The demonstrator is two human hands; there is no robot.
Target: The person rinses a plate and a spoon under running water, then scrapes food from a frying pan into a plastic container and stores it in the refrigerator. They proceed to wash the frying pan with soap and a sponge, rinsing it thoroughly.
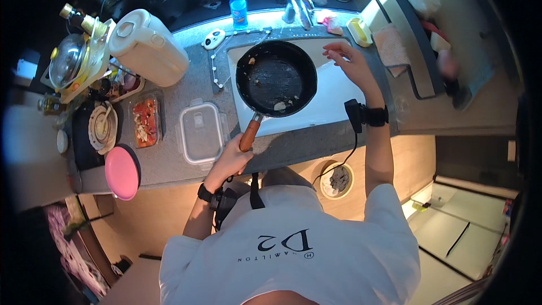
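My left hand (230,157) grips the brown wooden handle of a black frying pan (277,80). The pan is over the left part of a white sink (334,97), and a few pale food scraps cling to its inside. My right hand (348,64) holds nothing; it hovers over the sink's right side, apart from the pan, with fingers loosely bent and spread. Behind the sink rises a chrome faucet (303,8). A yellow sponge in a pale holder (359,31) sits beyond my right hand.
Left of the sink lie a clear container lid (201,133), a glass box of red and white food (145,123), a pink plate (122,173) and stacked bowls (102,127). A white pitcher (150,48) stands behind them. A blue bottle (239,10) is at the back; a bin (337,180) is below.
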